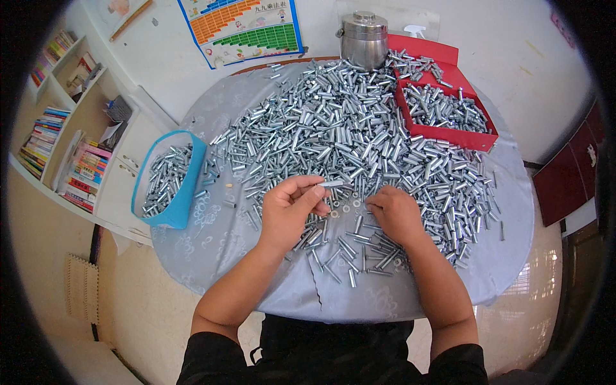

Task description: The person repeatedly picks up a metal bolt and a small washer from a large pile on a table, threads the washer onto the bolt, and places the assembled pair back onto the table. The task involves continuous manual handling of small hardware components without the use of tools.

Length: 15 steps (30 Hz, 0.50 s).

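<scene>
My left hand [290, 210] is closed, pinching a silver expansion bolt [333, 184] between thumb and fingers, its length pointing right. To its right, my right hand [395, 215] is low over the table with its fingertips drawn together; whatever they hold, if anything, is hidden. Between the hands lie several small pale washers [346, 208]. A large heap of silver metal bolts and sleeves [340, 128] spreads beyond both hands. Loose bolts [350, 253] are scattered on the near side, below the hands.
A blue fabric bin [190, 186] holding metal pieces stands at the left. At the back right is an opened red box [449, 138], filled with more. A steel pot [364, 45] stands behind the heap. The round table [224, 276] has a silver-grey cloth; a bookshelf [70, 122] is beyond it, left.
</scene>
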Available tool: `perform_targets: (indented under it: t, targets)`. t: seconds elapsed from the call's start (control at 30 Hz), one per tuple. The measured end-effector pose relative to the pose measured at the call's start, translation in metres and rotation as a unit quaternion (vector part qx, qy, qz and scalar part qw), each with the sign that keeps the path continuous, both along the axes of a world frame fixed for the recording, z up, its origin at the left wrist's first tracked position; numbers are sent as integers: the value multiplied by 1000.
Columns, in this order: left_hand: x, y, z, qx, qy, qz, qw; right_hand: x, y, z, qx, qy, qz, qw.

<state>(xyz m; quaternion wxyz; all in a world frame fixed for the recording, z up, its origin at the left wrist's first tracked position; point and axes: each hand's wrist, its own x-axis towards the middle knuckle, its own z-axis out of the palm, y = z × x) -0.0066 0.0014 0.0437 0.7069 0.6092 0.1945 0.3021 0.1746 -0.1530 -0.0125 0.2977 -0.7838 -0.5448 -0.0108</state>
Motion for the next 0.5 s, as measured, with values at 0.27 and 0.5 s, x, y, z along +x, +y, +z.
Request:
perform_targets:
  t: [0.27,0.5]
  targets:
    - [-5,-3,22,30,22,2,999,2,2,9,-85,7,-4,996]
    - [35,-11,-7,-11,-43,59,997,3,15,19,-190,-51,18,980]
